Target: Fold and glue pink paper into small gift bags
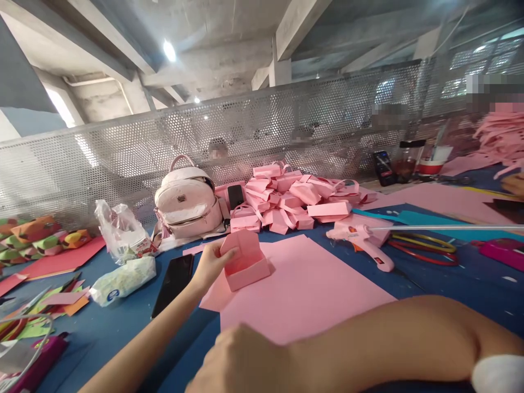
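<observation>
My left hand [213,265] pinches the raised flap of a small folded pink paper box [249,270], thumb on the near side. The box is open at the top and rests over a large pink paper sheet [311,284] on the blue table. Close to the camera, my right hand [241,360] is curled with its back turned up. Its fingertips are hidden, so whatever they may hold does not show. A pink hot glue gun [362,243] lies to the right of the sheet.
Behind the sheet is a heap of folded pink paper pieces [286,199], beside a pale pink backpack [188,202]. A black phone [172,284] and tissue pack [125,278] lie left. Scissors [442,245] lie right. A perforated metal barrier [131,147] borders the back.
</observation>
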The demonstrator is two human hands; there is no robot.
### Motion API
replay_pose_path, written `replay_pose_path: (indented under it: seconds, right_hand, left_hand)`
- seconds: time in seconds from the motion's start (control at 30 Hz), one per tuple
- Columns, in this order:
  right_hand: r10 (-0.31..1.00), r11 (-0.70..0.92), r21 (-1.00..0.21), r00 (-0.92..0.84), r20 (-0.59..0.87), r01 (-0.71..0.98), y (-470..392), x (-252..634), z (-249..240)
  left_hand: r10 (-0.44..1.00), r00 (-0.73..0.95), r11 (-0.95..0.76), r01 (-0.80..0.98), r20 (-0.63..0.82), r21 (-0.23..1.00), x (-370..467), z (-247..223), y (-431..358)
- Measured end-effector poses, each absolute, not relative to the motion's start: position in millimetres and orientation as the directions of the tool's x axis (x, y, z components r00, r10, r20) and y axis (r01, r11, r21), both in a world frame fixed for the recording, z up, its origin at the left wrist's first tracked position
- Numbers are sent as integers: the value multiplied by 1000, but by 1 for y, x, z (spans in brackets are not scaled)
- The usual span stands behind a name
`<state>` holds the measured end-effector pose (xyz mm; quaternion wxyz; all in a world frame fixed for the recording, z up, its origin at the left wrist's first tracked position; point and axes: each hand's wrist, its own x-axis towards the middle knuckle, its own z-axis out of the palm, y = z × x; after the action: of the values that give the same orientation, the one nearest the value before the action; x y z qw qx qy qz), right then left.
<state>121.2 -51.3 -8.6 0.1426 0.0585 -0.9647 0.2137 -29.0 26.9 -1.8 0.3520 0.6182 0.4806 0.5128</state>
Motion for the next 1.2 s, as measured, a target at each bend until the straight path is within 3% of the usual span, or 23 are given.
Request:
replay_pose_path:
  seconds: [0.03,0.13,0.2,0.27,0.33,0.43,0.57,0.7,0.77,0.97,1.2]
  right_hand:
    - [35,916,-389,-942,334,-104,-43,131,0]
    - [307,838,-546,-838,450,14,-15,166,25]
    - [561,749,-650,-645,518,129,6,189,32]
    - [719,627,-757,-513,470,185,24,207,29]
    - [776,497,-849,-531,340,182,38,220,19]
    - [770,288,-947,-622,142,140,46,229,8]
    - [674,72,-993,-739,-23,97,46,234,9]
    - [609,-65,-972,-763,-216,224,46,243,6]
    - [594,-30,-958,-766,-247,285,45,246,1]
    - [593,218,-927,-796,-123,306,41,249,-1]
    - [611,277,-872,-774,-163,403,42,254,3]
  left_hand:
    - [960,18,-274,241,278,931,-28,-4,26]
    - [968,23,-249,254,251,935,-26,-9,24]
    - [970,19,-240,249,243,938,-23,-10,22]
    - [973,2,-224,240,230,945,-17,-12,18]
    - [978,-9,-200,236,208,951,-8,-12,13]
    - [990,28,-142,251,139,957,5,-12,3]
    - [993,119,-31,332,-9,943,12,-6,-4]
    - [968,195,58,439,-158,897,11,-3,-3]
    - [962,191,84,475,-196,876,12,-4,-5]
    - [946,182,104,613,-269,784,20,-8,-14]
    - [837,449,91,447,-312,890,8,-5,-9]
